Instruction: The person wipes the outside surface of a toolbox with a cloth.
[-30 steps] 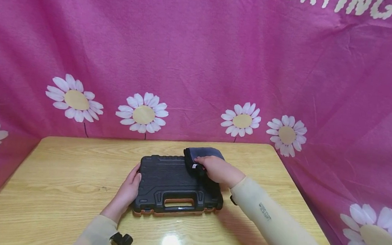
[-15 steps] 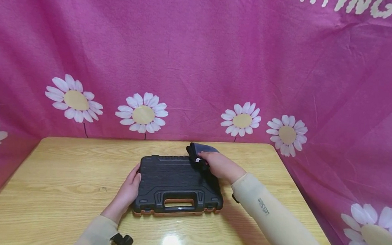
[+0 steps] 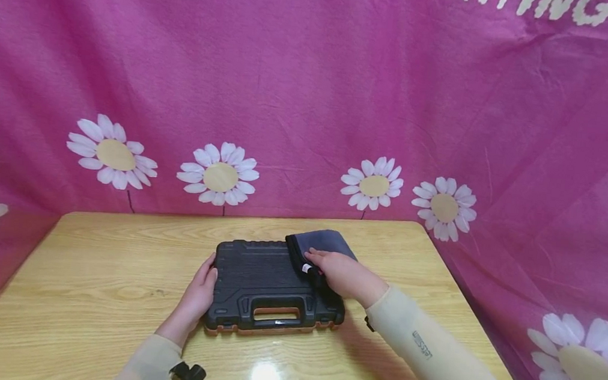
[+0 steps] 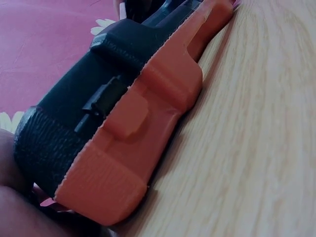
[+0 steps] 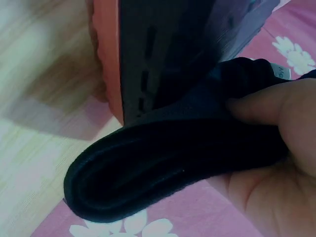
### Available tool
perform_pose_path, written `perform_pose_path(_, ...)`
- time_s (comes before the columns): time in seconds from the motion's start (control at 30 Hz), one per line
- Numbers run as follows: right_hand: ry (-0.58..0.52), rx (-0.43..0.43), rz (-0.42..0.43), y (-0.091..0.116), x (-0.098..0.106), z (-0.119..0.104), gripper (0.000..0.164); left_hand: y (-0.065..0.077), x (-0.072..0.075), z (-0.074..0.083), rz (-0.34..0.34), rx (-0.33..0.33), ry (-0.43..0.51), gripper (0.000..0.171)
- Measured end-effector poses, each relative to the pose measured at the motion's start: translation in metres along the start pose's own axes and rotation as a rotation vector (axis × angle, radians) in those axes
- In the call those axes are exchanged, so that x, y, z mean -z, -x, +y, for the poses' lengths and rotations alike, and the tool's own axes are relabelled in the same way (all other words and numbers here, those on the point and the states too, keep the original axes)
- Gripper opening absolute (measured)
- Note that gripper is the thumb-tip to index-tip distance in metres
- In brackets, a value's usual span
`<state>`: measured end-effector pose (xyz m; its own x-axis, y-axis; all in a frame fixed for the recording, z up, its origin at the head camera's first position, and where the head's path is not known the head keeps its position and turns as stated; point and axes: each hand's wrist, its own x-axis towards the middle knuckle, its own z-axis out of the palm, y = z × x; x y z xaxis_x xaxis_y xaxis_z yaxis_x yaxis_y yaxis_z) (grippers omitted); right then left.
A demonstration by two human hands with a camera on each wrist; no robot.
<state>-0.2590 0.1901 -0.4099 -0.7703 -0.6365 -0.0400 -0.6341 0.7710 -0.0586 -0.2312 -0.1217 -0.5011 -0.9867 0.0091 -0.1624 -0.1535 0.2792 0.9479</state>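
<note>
A black plastic carrying case (image 3: 253, 273) with an orange lower half lies closed on the wooden table, its handle toward me. My left hand (image 3: 198, 292) holds the case at its left side; in the left wrist view its fingers (image 4: 12, 207) show at the case's end. My right hand (image 3: 348, 275) grips a folded dark blue-grey cloth (image 3: 321, 241) with black edging and a small white tag. The cloth lies over the right part of the lid. In the right wrist view the thumb (image 5: 261, 106) presses on the folded cloth's layers, close against the case's side.
The light wooden table (image 3: 100, 281) ends at a pink curtain (image 3: 301, 93) printed with daisies, which also hangs along the left and right sides. A black strap mount (image 3: 189, 375) sits on the left wrist.
My right hand moved the cloth toward the far edge of the lid, then back nearer and to the right. The left hand and the case stay in place.
</note>
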Motion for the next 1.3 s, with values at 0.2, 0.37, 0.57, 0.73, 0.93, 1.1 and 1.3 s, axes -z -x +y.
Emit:
perform_pose_path(0.2, -0.015, 0.008, -0.013, 0.021, -0.001, -0.016, 0.045, 0.001, 0.000, 0.000, 0.004, -0.008, 0.001, 0.057)
perform_pose_path(0.37, -0.034, 0.008, -0.024, 0.038, -0.002, -0.030, 0.045, 0.001, 0.000, 0.001, 0.002, 0.001, 0.004, 0.057)
perform_pose_path(0.57, -0.051, -0.011, -0.051, 0.052, -0.003, -0.044, 0.051, 0.000, 0.002, 0.000, 0.000, 0.010, 0.003, 0.057)
perform_pose_path(0.73, -0.063, -0.028, -0.072, 0.064, 0.000, -0.054, 0.054, 0.000, 0.002, 0.000, -0.005, 0.006, 0.007, 0.057)
perform_pose_path(0.93, -0.078, -0.024, -0.093, 0.076, 0.004, -0.068, 0.056, 0.000, 0.002, 0.000, -0.007, 0.015, 0.009, 0.057)
perform_pose_path(1.1, -0.080, -0.005, -0.088, 0.084, 0.003, -0.074, 0.056, 0.000, 0.002, 0.001, -0.011, 0.028, 0.039, 0.057)
perform_pose_path(1.3, -0.093, 0.023, -0.075, 0.089, 0.003, -0.075, 0.056, 0.001, 0.002, 0.001, -0.023, 0.046, 0.095, 0.057)
